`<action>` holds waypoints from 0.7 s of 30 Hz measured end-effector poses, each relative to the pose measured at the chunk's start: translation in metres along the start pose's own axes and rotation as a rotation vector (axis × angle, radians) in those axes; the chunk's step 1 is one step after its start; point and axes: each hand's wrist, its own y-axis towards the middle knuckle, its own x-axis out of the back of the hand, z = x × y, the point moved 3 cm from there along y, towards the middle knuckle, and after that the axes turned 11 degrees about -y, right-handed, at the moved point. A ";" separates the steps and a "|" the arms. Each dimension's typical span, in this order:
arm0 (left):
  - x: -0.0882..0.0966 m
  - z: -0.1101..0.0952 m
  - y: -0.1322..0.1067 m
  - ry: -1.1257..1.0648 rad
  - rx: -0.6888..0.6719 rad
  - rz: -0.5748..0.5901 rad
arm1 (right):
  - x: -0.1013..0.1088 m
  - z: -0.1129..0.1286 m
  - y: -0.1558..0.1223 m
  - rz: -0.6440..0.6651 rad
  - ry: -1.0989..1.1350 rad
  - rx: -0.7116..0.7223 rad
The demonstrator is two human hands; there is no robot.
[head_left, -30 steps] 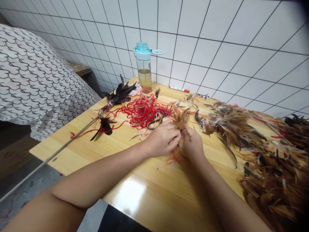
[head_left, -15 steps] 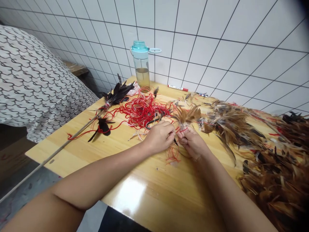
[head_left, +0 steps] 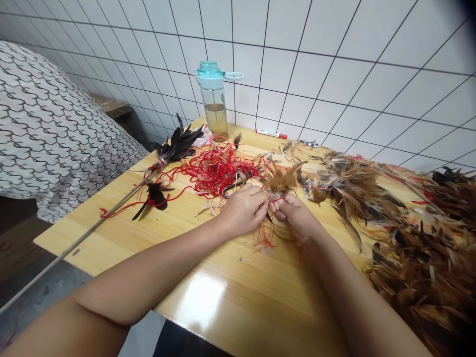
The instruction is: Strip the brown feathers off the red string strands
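My left hand (head_left: 243,208) and my right hand (head_left: 295,215) meet over the wooden table (head_left: 208,292), fingers pinched together. Between them they hold the stems of a small bunch of brown feathers (head_left: 279,179) with red string (head_left: 265,237) wound at its base; loose ends of that string trail down below my hands. A tangle of red string (head_left: 217,168) lies just beyond my left hand, with black scissors (head_left: 233,187) partly under it.
A large heap of brown feathers (head_left: 401,228) covers the table's right side. A long thin stick with black feathers (head_left: 178,145) tied on lies at the left. A teal-capped bottle (head_left: 213,96) and a red marker (head_left: 270,134) stand by the tiled wall. Patterned bedding (head_left: 52,134) lies left.
The feather bunch has turned and fanned out to the right between my fingers. Both hands stayed together in nearly the same place; the view shifted slightly.
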 end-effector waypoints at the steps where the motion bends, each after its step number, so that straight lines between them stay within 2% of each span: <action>1: 0.000 -0.001 0.000 0.022 -0.010 0.009 | 0.001 -0.002 0.001 -0.027 -0.039 0.005; 7: -0.004 -0.008 -0.002 0.065 -0.089 0.036 | 0.007 -0.012 0.008 -0.190 -0.332 0.074; 9: -0.004 -0.009 -0.002 0.074 -0.133 0.028 | 0.007 -0.007 0.006 -0.259 -0.566 0.124; 11: -0.004 -0.012 -0.002 0.083 -0.174 0.032 | 0.002 0.000 0.001 -0.289 -0.889 0.122; 14: -0.004 -0.017 -0.004 0.122 -0.221 0.069 | -0.007 0.010 -0.008 -0.293 -1.381 0.008; 16: -0.003 -0.021 -0.005 0.167 -0.260 0.085 | -0.012 0.014 -0.012 -0.273 -1.604 0.000; 18: 0.000 -0.023 -0.005 0.215 -0.294 0.084 | -0.016 0.015 -0.014 -0.223 -1.733 0.039; 21: 0.009 -0.018 -0.002 0.234 -0.279 0.076 | -0.020 0.013 -0.015 -0.126 -1.802 0.117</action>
